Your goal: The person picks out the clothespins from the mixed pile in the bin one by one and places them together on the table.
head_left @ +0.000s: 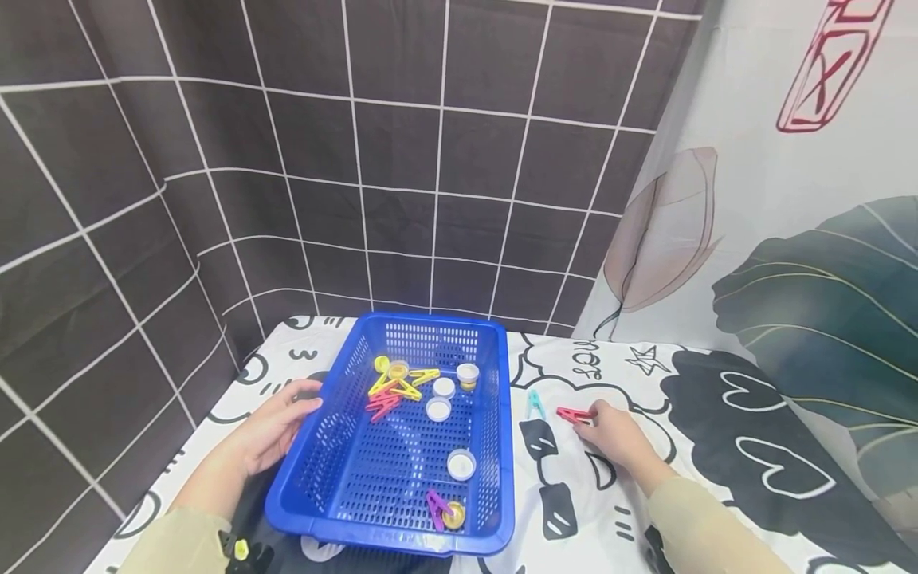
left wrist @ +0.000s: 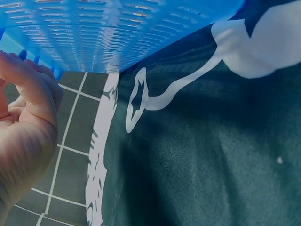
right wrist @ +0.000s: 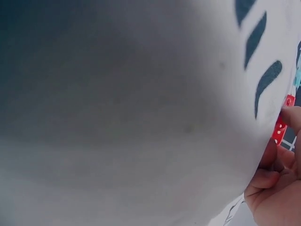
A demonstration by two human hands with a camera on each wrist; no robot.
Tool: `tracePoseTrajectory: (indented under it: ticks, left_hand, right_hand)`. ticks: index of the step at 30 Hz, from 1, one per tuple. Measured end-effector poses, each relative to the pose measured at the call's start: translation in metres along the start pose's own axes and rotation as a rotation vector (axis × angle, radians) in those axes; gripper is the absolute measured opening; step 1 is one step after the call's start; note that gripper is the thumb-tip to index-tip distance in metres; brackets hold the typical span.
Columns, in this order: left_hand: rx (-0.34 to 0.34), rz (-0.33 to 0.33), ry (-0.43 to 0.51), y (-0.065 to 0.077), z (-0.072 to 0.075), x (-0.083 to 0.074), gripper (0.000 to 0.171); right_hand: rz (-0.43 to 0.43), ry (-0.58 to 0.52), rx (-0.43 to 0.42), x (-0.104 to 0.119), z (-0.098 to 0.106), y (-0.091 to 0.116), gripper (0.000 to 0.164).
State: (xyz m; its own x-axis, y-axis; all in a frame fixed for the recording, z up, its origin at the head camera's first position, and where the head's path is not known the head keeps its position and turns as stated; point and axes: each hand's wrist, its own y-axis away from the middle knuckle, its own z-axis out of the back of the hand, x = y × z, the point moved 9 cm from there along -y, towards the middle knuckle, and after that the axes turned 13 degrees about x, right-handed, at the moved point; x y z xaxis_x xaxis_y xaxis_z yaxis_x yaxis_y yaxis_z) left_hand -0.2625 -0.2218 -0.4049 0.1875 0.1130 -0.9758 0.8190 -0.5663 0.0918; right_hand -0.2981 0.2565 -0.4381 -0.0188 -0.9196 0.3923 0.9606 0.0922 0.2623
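Observation:
My left hand (head_left: 276, 422) holds the left rim of a blue plastic basket (head_left: 390, 542), its fingers curled at the edge in the left wrist view. On the cloth right of the basket, my right hand (head_left: 615, 434) pinches a red clothespin (head_left: 571, 414) between thumb and fingers. Beside it lies a light-blue clothespin (head_left: 535, 404). Inside the basket, yellow clothespins (head_left: 407, 390) and red clothespins (head_left: 383, 403) are heaped toward the back left. A purple clothespin (head_left: 437, 509) lies near the front, against a small round yellow container (head_left: 454, 516).
Several small round tubs with white tops, such as a tub (head_left: 461, 465), stand along the basket's right half. Under everything spreads a black-and-white patterned cloth (head_left: 574, 367). A dark grid-patterned curtain (head_left: 402, 143) rises behind, with a pale leaf-printed sheet (head_left: 753, 175) at right.

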Motion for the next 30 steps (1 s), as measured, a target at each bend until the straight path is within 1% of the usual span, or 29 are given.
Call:
tracePoseTrajectory:
  ticks: [5, 13, 17, 27, 30]
  left_hand:
    - [0.002, -0.002, -0.003, 0.0, -0.0002, -0.0005, 0.031]
    - [-0.014, 0.004, -0.021, 0.0006, 0.0014, 0.0006, 0.032]
    - [-0.013, 0.005, -0.029, -0.0001, 0.0022, 0.0017, 0.033]
    - [-0.011, -0.002, -0.036, -0.0001, 0.0017, 0.0017, 0.034]
    - [-0.014, -0.001, -0.039, 0.0002, 0.0014, 0.0015, 0.035]
  right_hand:
    - [-0.019, -0.023, 0.009, -0.0001, -0.0019, 0.0038, 0.05]
    - [0.006, 0.0, -0.024, 0.0048, 0.0, 0.0058, 0.042]
    - [-0.012, -0.006, -0.019, 0.0028, -0.0006, 0.0043, 0.043]
    - [-0.054, -0.008, -0.036, -0.001, -0.0003, 0.0061, 0.038]
    - [-0.053, 0.005, -0.046, 0.0005, 0.0005, 0.0074, 0.037]
